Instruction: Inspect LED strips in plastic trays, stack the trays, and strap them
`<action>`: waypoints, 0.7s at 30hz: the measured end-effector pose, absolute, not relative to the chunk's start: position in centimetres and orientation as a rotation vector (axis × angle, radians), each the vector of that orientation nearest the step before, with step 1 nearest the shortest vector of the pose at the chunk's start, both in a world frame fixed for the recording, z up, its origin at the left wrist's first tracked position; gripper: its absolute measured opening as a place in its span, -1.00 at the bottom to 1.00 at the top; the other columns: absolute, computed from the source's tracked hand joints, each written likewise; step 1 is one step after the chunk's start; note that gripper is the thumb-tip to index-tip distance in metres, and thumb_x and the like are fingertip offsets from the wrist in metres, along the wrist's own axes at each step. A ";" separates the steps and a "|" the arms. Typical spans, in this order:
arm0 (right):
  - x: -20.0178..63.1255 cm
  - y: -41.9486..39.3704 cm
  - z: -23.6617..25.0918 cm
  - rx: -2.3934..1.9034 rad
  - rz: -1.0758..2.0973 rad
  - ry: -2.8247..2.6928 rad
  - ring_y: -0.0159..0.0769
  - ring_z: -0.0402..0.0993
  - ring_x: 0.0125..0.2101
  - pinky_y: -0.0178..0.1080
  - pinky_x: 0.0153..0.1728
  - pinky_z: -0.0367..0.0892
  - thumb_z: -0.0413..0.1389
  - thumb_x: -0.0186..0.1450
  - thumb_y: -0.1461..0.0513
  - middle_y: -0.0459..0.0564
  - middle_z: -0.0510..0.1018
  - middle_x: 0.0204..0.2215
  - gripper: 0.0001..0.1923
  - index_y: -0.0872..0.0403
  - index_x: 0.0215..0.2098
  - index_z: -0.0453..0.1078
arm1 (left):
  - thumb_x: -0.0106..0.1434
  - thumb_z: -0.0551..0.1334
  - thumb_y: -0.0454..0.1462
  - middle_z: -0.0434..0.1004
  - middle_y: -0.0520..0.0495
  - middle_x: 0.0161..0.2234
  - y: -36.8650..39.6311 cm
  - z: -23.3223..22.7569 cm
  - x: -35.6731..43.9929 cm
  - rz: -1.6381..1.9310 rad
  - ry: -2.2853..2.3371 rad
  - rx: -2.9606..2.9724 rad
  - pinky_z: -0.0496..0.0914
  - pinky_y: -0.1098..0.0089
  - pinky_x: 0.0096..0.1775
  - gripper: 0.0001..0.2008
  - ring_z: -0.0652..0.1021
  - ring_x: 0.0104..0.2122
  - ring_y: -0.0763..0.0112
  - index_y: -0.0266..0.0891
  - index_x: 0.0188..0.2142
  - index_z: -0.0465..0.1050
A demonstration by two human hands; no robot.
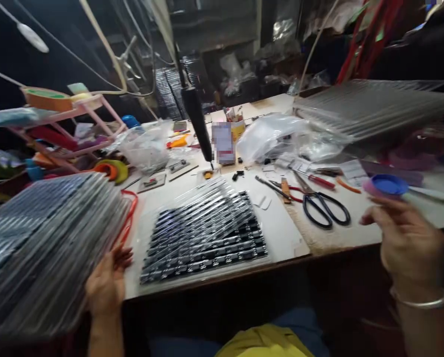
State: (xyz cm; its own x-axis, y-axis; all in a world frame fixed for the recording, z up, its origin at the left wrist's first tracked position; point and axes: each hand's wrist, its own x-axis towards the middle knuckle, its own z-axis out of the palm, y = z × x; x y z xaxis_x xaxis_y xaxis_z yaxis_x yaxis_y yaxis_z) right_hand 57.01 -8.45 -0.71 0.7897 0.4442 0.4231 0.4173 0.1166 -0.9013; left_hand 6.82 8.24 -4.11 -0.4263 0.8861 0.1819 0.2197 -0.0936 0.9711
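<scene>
Half-open, my left hand (108, 277) sits by the tray stack (58, 243) (cut off at left); my right hand (411, 243) curls, too blurred to tell its hold. Clear plastic (214, 213) partly veils the filled tray (222, 258) between them.

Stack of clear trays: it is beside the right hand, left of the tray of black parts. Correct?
Not quite: the head view shows the stack of clear trays beside the left hand, not the right hand. It is left of the tray of black parts.

Dim background (222, 29), brighter worktop (281, 230), glare on tray stack (58, 233), motion blur, stretched edges
</scene>
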 end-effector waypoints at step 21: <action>42.7 1.3 0.2 -1.504 0.493 -1.338 -0.14 0.43 -0.09 -0.04 -0.02 0.31 0.03 0.31 0.02 0.01 0.54 -0.14 -0.67 0.03 -0.13 0.44 | 0.02 0.36 -0.19 0.43 0.03 0.03 6.1 -1.5 9.0 1.657 1.404 1.045 0.40 0.49 -0.17 -0.51 0.49 -0.23 0.49 -0.06 -0.01 0.43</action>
State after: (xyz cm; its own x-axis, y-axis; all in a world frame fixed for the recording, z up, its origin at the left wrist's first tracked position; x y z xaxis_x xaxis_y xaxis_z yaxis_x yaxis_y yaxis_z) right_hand 42.71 1.31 0.15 0.2991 0.9022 0.3108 0.4852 0.1366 -0.8636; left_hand 8.98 6.09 -1.49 -0.4165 0.8997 0.1306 -0.0188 -0.1521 0.9882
